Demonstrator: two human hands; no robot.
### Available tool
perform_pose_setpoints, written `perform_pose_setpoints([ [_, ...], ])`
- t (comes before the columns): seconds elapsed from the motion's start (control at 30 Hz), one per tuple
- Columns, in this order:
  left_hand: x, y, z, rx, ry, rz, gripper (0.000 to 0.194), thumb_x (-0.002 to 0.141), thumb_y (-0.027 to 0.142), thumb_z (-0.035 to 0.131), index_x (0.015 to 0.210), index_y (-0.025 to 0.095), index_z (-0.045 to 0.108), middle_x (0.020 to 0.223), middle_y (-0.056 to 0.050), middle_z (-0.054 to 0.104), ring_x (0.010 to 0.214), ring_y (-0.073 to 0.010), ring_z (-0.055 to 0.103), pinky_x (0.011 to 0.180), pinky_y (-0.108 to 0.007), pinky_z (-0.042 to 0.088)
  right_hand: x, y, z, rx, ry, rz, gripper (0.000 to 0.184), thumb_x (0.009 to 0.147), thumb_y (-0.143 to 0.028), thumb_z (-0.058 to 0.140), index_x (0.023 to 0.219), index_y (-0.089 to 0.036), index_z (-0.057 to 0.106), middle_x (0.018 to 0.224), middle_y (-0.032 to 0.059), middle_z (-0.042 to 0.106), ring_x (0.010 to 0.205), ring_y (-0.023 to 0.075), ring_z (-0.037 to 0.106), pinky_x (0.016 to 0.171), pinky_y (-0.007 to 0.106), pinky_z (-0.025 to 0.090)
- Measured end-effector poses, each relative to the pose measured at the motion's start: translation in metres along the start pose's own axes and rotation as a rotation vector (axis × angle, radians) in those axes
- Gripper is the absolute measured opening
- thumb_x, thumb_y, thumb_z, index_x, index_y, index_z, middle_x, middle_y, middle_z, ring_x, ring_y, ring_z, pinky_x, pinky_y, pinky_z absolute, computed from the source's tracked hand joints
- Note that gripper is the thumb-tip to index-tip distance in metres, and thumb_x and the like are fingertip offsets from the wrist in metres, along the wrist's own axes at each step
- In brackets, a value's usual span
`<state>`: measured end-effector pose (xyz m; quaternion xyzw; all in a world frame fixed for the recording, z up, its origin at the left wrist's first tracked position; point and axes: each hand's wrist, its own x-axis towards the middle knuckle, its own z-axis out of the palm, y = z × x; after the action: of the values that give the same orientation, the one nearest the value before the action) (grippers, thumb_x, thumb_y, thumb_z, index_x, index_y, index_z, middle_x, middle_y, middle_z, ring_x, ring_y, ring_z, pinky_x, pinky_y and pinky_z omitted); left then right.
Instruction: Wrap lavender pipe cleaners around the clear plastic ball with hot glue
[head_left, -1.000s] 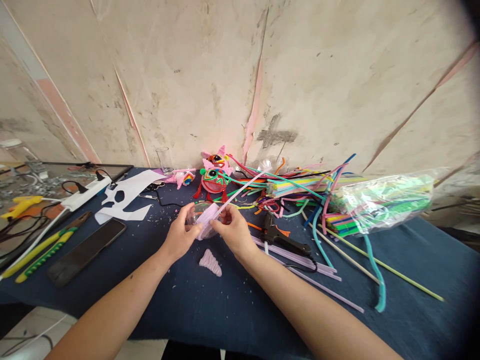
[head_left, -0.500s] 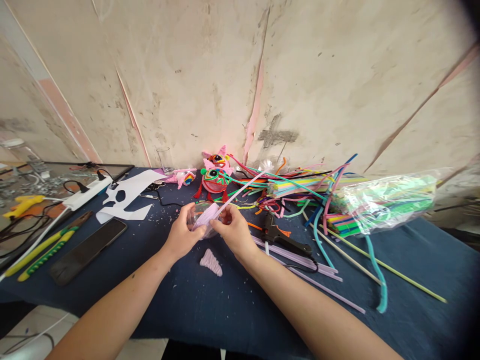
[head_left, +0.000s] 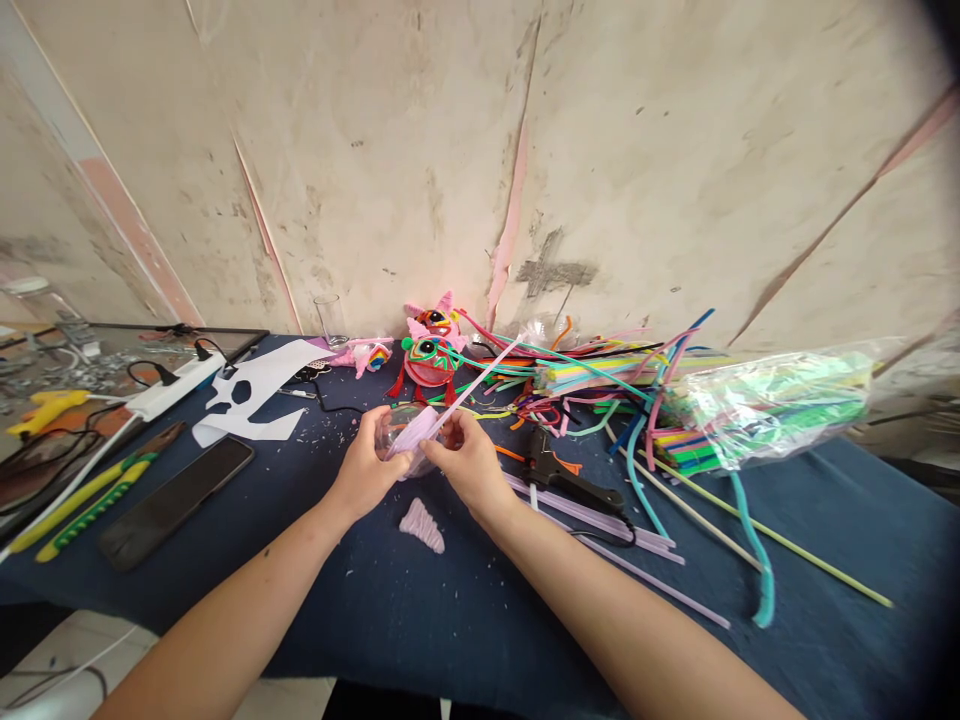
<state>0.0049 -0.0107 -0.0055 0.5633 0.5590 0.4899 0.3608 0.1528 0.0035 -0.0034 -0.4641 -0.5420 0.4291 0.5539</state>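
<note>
Between my two hands is a clear plastic ball (head_left: 386, 428), partly covered on its near face by rows of lilac pipe cleaner (head_left: 409, 434). My left hand (head_left: 369, 462) is closed round the ball's left side, its thumb against the lilac rows. On the other side my right hand (head_left: 466, 458) is closed, thumb and fingers pressing the lilac strip to the ball. The strip's loose end (head_left: 487, 378) sticks up to the right. Just below the ball, a lilac wrapped triangle (head_left: 422, 525) lies on the dark blue cloth.
To the right lie a black glue gun (head_left: 566, 475), lilac pipe cleaners (head_left: 652, 580) and a clear bag of coloured ones (head_left: 780, 405). Red lion-like ornaments (head_left: 427, 365) stand by the wall. At left are a phone (head_left: 176, 505), pliers (head_left: 90, 510), cut white paper (head_left: 262, 385) and a power strip (head_left: 176, 385).
The strip's loose end has dipped slightly and shifted a little left. Both hands keep their hold on the ball, nearly still.
</note>
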Motion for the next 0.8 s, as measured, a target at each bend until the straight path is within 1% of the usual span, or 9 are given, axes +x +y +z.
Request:
perform_pose_setpoints([
  [0.17,-0.0009,0.0033,0.0003,0.003,-0.010,-0.013,0.063,0.062,0.019,0.066,0.122,0.020,0.045,0.133,-0.014,0.053,0.128,-0.0299,0.049,0.097,-0.043,0.047,-0.0002,-0.0004,0.0000,0.011,0.004,0.011,0.024,0.055,-0.026,0.066,0.074,-0.021,0.052,0.065,-0.0067,0.047,0.057,0.0122,0.042,0.057,0.027,0.037],
  [0.33,-0.0020,0.0054,0.0010,0.010,0.013,-0.010,0.062,0.061,0.021,0.066,0.120,0.019,0.046,0.131,-0.015,0.054,0.127,-0.0324,0.049,0.096,-0.046,0.048,-0.0007,0.0001,0.0000,0.018,0.006,0.012,0.024,0.056,-0.026,0.065,0.074,-0.022,0.050,0.067,-0.0063,0.048,0.060,0.0127,0.043,0.058,0.027,0.038],
  [0.5,-0.0018,0.0046,0.0010,0.009,-0.004,-0.003,0.062,0.062,0.022,0.065,0.121,0.019,0.045,0.132,-0.015,0.053,0.126,-0.0307,0.051,0.096,-0.044,0.048,-0.0008,0.0002,0.0000,0.013,-0.007,0.016,0.024,0.056,-0.027,0.065,0.075,-0.022,0.050,0.067,-0.0064,0.047,0.060,0.0128,0.043,0.058,0.027,0.037],
  [0.67,-0.0014,0.0034,0.0007,0.025,-0.001,0.000,0.063,0.062,0.023,0.064,0.122,0.018,0.044,0.132,-0.016,0.052,0.127,-0.0310,0.050,0.096,-0.045,0.048,-0.0002,0.0023,-0.0004,-0.022,-0.004,0.001,0.023,0.057,-0.027,0.064,0.071,-0.022,0.047,0.066,-0.0069,0.046,0.060,0.0121,0.041,0.059,0.027,0.036],
  [0.8,-0.0011,0.0022,0.0007,0.021,0.002,0.010,0.063,0.062,0.024,0.064,0.121,0.019,0.044,0.132,-0.015,0.053,0.128,-0.0311,0.049,0.096,-0.045,0.048,-0.0002,0.0023,-0.0008,-0.011,0.001,0.006,0.025,0.056,-0.028,0.065,0.073,-0.021,0.048,0.067,-0.0069,0.045,0.060,0.0117,0.041,0.059,0.027,0.036],
])
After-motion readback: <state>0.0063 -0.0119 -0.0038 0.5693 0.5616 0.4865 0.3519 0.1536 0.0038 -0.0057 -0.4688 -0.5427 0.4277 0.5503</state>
